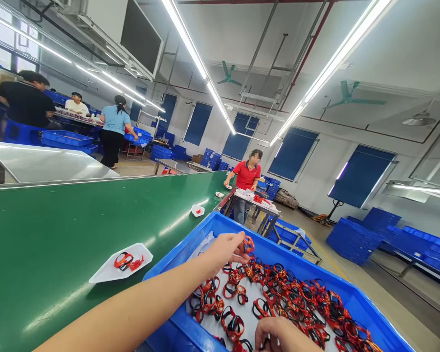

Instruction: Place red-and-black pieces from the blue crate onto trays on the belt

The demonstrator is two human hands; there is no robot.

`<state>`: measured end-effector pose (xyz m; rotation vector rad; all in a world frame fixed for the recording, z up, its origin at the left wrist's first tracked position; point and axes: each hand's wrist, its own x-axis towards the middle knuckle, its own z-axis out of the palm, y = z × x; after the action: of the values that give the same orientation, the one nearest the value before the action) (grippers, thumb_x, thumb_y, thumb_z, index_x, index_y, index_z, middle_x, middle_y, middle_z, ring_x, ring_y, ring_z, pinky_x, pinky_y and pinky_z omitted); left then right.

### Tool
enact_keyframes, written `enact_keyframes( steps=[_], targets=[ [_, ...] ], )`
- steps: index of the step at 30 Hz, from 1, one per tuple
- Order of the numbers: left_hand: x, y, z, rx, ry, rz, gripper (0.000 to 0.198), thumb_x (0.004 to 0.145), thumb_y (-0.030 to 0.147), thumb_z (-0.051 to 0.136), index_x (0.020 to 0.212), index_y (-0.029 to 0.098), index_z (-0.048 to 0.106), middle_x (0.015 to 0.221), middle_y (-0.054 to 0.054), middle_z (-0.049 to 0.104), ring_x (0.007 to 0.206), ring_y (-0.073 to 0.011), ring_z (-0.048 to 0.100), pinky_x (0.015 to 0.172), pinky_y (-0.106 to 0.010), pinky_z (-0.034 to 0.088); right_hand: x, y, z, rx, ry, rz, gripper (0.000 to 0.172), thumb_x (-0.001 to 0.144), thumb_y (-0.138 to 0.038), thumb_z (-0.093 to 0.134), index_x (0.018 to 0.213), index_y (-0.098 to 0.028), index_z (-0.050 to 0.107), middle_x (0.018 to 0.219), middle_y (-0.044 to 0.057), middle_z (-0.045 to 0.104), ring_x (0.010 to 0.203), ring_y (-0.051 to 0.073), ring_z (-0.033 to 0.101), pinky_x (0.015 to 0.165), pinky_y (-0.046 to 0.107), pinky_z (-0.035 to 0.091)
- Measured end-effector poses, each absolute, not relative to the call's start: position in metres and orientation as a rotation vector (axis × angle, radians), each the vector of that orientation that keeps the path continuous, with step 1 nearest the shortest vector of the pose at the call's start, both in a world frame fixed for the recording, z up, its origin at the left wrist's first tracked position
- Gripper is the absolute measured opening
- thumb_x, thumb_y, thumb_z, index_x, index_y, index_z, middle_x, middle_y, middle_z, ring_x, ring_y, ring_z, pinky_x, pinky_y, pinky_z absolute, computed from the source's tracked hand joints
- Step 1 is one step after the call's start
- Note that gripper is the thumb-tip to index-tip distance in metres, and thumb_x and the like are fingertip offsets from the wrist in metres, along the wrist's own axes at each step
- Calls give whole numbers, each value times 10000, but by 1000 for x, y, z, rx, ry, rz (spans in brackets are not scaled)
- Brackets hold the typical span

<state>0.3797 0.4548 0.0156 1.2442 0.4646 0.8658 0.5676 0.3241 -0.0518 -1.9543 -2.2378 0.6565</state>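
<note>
A blue crate (220, 222) in front of me is lined with white and holds many red-and-black bracelets (297, 298). My left hand (225, 249) reaches over the crate's far end and pinches one bracelet (248, 244) between thumb and fingers. My right hand (276, 335) is at the bottom edge, fingers curled down among the bracelets near the crate's front; what it grips is hidden.
A green conveyor belt (58, 230) runs on the left, carrying a white tray (121, 264) with bracelets and smaller trays (198, 210) further off. A person in a red shirt (246, 176) works at a table beyond. Other people stand far left. Blue crates (355, 237) are stacked right.
</note>
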Motion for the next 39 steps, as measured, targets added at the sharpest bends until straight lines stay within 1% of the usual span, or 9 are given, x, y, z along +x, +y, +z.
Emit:
enact_keyframes(
  steps=[2, 5, 14, 22, 25, 29, 32, 36, 39],
  targets=[
    [380, 461, 16, 1111, 493, 875, 320, 893, 394, 426, 794, 130, 577, 735, -51, 616, 643, -127, 633, 676, -266, 531, 565, 320, -43, -1939, -2227, 559, 154, 695, -203, 599, 832, -208, 669, 752, -3, 654, 670, 124, 572, 635, 189, 405],
    [381, 468, 14, 975, 502, 867, 288, 906, 337, 414, 852, 108, 582, 812, -102, 656, 693, -136, 661, 700, -254, 543, 559, 317, -29, -1904, -2254, 467, 143, 716, -219, 597, 843, -209, 662, 760, -2, 653, 668, 122, 567, 657, 195, 403],
    [381, 466, 16, 859, 491, 857, 240, 907, 260, 434, 846, 90, 592, 759, -109, 682, 666, -161, 683, 657, -254, 563, 558, 315, -18, -1838, -2306, 434, 153, 765, -263, 584, 892, -216, 657, 782, 2, 655, 679, 121, 577, 664, 194, 399],
    [380, 469, 14, 837, 519, 832, 316, 918, 277, 423, 660, 127, 526, 654, -103, 670, 599, -145, 671, 597, -233, 563, 555, 313, -16, -1819, -2291, 470, 154, 752, -237, 588, 883, -210, 664, 728, -4, 653, 630, 113, 562, 633, 185, 390],
    [380, 469, 13, 841, 531, 827, 301, 915, 282, 424, 681, 127, 532, 649, -96, 670, 578, -139, 666, 575, -223, 559, 555, 312, -16, -1830, -2302, 467, 152, 752, -240, 590, 881, -212, 665, 682, -15, 639, 613, 107, 546, 620, 181, 372],
    [380, 468, 15, 846, 550, 819, 271, 918, 284, 409, 795, 106, 572, 649, -93, 673, 547, -136, 658, 543, -219, 552, 555, 312, -16, -1868, -2310, 423, 140, 756, -267, 594, 860, -217, 672, 615, -32, 583, 567, 96, 485, 575, 180, 330],
    [378, 466, 17, 847, 568, 818, 298, 921, 297, 394, 861, 77, 586, 642, -106, 670, 522, -137, 647, 523, -218, 544, 554, 312, -18, -1876, -2315, 400, 138, 771, -283, 581, 848, -221, 676, 578, -41, 540, 541, 91, 442, 568, 182, 313],
    [376, 464, 20, 844, 578, 833, 345, 929, 323, 368, 858, 70, 592, 648, -111, 664, 506, -129, 635, 523, -213, 539, 554, 312, -19, -1890, -2322, 372, 141, 773, -299, 578, 827, -220, 681, 574, -35, 530, 550, 99, 433, 581, 191, 309],
    [375, 464, 20, 859, 561, 846, 370, 909, 387, 412, 825, 80, 600, 672, -112, 672, 501, -120, 627, 516, -205, 534, 554, 312, -20, -1895, -2327, 348, 138, 771, -296, 578, 825, -224, 682, 589, -32, 535, 572, 105, 441, 601, 196, 313]
  ],
)
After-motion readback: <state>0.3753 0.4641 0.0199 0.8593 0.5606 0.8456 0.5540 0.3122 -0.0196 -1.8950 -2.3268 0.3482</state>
